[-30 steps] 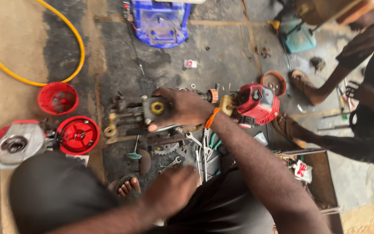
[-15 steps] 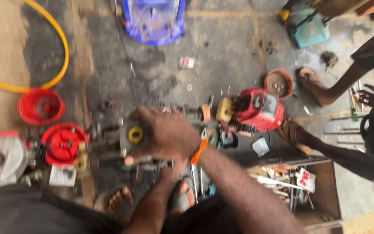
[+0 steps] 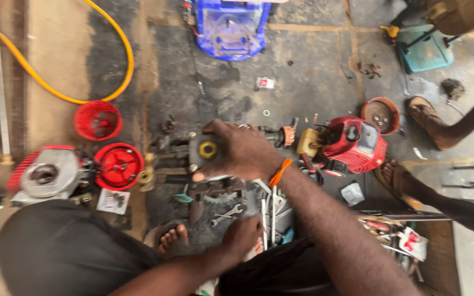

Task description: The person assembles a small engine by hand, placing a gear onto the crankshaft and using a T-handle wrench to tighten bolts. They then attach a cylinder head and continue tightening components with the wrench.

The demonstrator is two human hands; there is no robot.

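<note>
My right hand (image 3: 242, 153), with an orange band at the wrist, is closed over a grey metal engine part (image 3: 207, 151) that has a yellow round centre. The part rests among dark metal pieces on the oily floor. Lower down, my left hand (image 3: 242, 235) is blurred and hovers over wrenches (image 3: 226, 215) and other loose tools; its grip cannot be made out. A red small engine (image 3: 349, 145) lies just right of my right hand. My bare foot (image 3: 171, 235) shows below the parts.
Two red round covers (image 3: 99, 120) (image 3: 119, 166) and a grey and red housing (image 3: 45, 175) lie at left. A yellow hose (image 3: 113, 60) curves at the back, near a blue machine (image 3: 231, 27). Another person's sandalled feet (image 3: 429, 120) stand right. A wooden tool tray (image 3: 396, 235) sits lower right.
The view has swung about, then steadied. My right hand stays clamped on the grey part. My left hand has shifted slightly right over the tools.
</note>
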